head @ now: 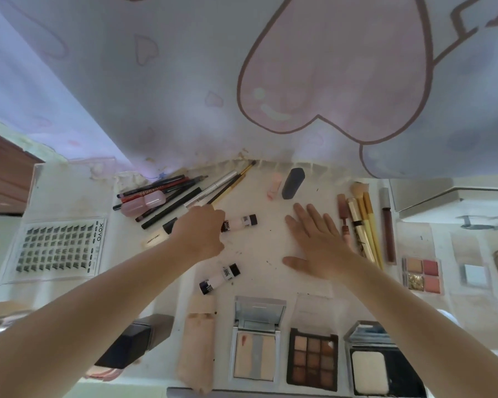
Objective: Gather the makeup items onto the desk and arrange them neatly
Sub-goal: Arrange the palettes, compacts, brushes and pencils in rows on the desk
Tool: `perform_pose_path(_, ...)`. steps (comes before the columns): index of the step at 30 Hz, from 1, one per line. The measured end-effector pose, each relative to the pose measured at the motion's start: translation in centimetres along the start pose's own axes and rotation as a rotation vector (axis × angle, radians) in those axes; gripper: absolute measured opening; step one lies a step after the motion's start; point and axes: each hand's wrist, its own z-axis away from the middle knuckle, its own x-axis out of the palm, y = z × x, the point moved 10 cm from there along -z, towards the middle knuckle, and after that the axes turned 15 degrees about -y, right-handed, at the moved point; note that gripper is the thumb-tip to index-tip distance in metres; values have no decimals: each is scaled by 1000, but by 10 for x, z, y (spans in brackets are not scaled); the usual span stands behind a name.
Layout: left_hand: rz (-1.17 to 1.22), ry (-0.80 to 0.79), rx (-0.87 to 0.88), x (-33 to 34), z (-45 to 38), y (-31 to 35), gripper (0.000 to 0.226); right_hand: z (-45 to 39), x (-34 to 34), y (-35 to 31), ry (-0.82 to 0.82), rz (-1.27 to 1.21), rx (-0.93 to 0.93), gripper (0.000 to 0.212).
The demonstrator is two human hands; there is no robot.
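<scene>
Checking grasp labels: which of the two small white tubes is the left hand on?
The upper tube, beside the left hand; the lower tube lies untouched.

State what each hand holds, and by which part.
Left hand grips the small white black-capped tube by its dark left end. Right hand holds nothing.

Pencils [158,193] and brushes [227,185] are lying fanned at the desk's [265,248] back left, with a lash sheet [58,248] sitting further left. Two small tubes [243,222] [220,278] are lying mid-desk, between the left hand [200,234] and right hand [316,239]. More brushes [365,225] are lining up right of the right hand. Three compacts [256,343] [312,359] [371,366], apparently open, are sitting along the front edge.
</scene>
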Motion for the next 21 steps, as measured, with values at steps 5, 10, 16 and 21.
perform_pose_path(5, -23, 1, 2, 9, -3, 6, 31, 11, -31, -21, 107, -72, -22, 59)
perform_pose_path(10, 10, -39, 20, 8, -9, 14, 38, 9, -50, -38, 188, -102, -107, 39)
perform_pose_path(16, 100, 4, 32, -1, -13, 31, 44, 6, -49, -27, 207, -167, -162, 40)
perform_pose_path(21, 80, 14, 45, 0, -14, 36, 27, 11, -40, -16, 191, -224, -209, 37)
